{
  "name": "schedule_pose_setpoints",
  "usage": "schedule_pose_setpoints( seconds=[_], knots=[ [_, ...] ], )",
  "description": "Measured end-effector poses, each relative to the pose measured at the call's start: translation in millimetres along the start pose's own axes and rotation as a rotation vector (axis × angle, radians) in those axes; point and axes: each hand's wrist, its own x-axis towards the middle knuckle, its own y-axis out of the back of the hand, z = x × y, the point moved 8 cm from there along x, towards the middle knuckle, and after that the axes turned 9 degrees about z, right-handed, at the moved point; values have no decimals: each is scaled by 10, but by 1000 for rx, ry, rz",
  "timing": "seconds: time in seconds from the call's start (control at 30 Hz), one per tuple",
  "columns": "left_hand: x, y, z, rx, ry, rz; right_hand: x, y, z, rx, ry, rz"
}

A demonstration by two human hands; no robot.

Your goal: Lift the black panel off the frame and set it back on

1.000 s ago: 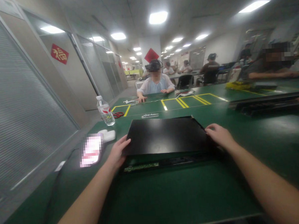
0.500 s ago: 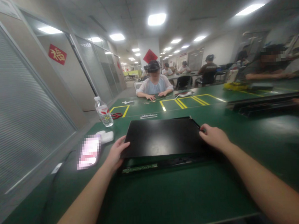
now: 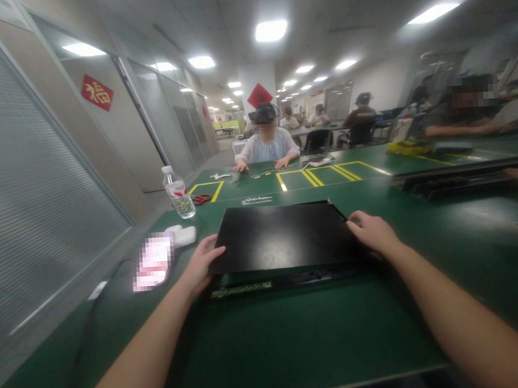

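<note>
A flat black metal cover point(image 3: 282, 236) lies on top of a black chassis on the green table point(image 3: 292, 337). A strip of green circuit board point(image 3: 242, 289) shows under the cover's near edge. My left hand point(image 3: 201, 265) grips the cover's left near corner, thumb on top. At the right edge, my right hand point(image 3: 373, 232) rests with fingers curled over the cover's side. Both forearms reach in from the bottom of the view.
A phone point(image 3: 153, 261) and a white case point(image 3: 183, 235) lie left of the cover, with a water bottle point(image 3: 178, 192) and red scissors point(image 3: 203, 199) behind. Small parts point(image 3: 256, 200) lie beyond the cover. Another chassis point(image 3: 462, 177) sits at right. A person point(image 3: 267, 142) sits opposite.
Both hands keep their hold on the cover. The right hand has slid slightly left and back along the edge. The person opposite has moved their hands.
</note>
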Motion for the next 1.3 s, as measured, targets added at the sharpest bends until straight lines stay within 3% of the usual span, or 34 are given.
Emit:
schedule_pose_setpoints(
  seconds=[0.5,0.73,1.0,1.3],
  knots=[
    [6,6,-5,-4,1,20,25,-10,30,4,-20,-22],
    [85,88,62,26,-45,92,46,-21,37,-1,-24,-8],
    [224,277,157,654,-309,217,52,-16,54,28,-42,29],
    [319,125,20,1219,-426,105,82,-50,90,80,-83,-2]
  ],
)
